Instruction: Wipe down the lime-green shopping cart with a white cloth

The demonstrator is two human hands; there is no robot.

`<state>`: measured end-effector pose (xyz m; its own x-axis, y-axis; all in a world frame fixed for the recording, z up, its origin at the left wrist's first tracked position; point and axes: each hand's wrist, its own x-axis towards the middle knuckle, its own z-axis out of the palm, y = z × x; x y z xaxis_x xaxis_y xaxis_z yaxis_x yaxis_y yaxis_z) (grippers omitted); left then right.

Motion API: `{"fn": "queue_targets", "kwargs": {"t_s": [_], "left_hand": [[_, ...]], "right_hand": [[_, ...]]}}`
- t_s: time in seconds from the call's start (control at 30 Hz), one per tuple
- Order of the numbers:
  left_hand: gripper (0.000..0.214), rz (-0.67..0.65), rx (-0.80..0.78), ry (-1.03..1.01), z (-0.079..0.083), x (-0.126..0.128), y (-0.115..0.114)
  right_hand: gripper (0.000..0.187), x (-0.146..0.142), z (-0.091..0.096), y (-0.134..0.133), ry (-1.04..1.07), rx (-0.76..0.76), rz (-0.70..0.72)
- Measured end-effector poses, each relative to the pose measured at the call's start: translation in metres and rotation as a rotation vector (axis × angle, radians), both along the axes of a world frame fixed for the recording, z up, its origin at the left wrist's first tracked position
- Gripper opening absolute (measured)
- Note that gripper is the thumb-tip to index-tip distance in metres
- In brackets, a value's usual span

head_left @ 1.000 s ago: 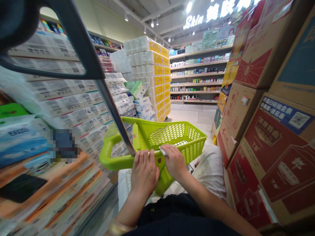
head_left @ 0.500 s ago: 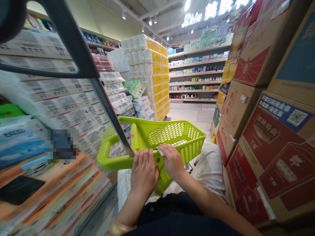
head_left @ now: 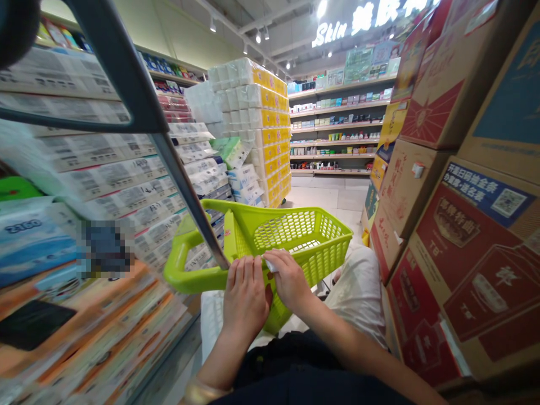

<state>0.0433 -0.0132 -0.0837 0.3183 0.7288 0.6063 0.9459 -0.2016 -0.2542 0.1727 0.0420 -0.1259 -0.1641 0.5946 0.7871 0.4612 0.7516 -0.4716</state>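
Observation:
A lime-green plastic shopping basket (head_left: 304, 230) sits in front of me over my lap. My left hand (head_left: 246, 295) is curled over its near rim, fingers together and gripping the edge. My right hand (head_left: 288, 279) is closed on a small white wipe (head_left: 270, 264) and presses it against the rim right beside the left hand. A dark metal pole (head_left: 181, 180) runs diagonally down to the basket's rim.
Packs of tissue (head_left: 118, 191) are stacked close on my left. Red and brown cardboard cartons (head_left: 455, 225) form a wall on my right. A pallet of toilet rolls (head_left: 257, 124) stands ahead, with shelves (head_left: 337, 135) behind and a tiled aisle floor (head_left: 329, 199) between.
My right hand has slid the white wipe left along the basket rim, closing up against my left hand. The basket has shifted slightly left.

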Motion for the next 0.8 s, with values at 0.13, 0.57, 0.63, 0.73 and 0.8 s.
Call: {"fn": "queue_targets", "kwargs": {"t_s": [0.13,0.57,0.63,0.73,0.8], "left_hand": [[0.051,-0.006,0.012,0.017,0.000,0.000,0.000],[0.056,-0.033,0.022,0.005,-0.002,-0.003,0.002],[0.055,-0.035,0.023,0.005,-0.002,-0.003,0.002],[0.056,-0.039,0.024,-0.001,-0.002,-0.003,0.002],[0.056,-0.039,0.026,-0.004,-0.003,-0.003,0.003]], "right_hand": [[0.048,0.010,-0.010,0.004,0.054,0.034,-0.035],[0.040,0.006,-0.020,-0.008,0.075,0.225,0.034],[0.041,0.012,-0.025,-0.005,0.080,0.201,-0.029],[0.039,0.009,-0.024,-0.006,0.098,0.174,-0.062],[0.037,0.000,-0.017,-0.009,0.091,0.187,-0.021]]}}
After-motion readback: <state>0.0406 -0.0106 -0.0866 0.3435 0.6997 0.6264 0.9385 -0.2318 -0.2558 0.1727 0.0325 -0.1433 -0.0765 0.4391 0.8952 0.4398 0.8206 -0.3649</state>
